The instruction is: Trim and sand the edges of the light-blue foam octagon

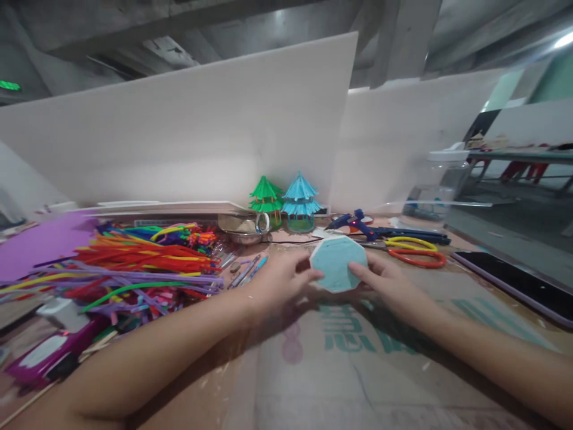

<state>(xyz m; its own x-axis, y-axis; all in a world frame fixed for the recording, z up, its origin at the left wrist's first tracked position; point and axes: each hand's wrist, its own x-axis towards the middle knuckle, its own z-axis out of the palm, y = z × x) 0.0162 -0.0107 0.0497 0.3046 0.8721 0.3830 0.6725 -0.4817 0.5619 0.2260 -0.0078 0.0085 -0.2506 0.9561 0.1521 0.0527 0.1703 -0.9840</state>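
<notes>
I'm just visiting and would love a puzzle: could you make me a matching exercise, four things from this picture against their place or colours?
Things:
1. Eight-sided piece
2. Scissors
3. Phone
4. Jar

Places or colours:
A. Handled in yellow and red-orange
B. Clear, topped in white
C. Between the left hand and right hand
D. Lying near the picture's right edge, dark side up

Right pairs: 1-C, 2-A, 3-D, 4-B

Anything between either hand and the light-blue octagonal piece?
Nothing visible. The left hand grips the light-blue octagonal piece at its left edge, and the right hand has its thumb on the face. The scissors lie beyond the right hand, not between.
</notes>
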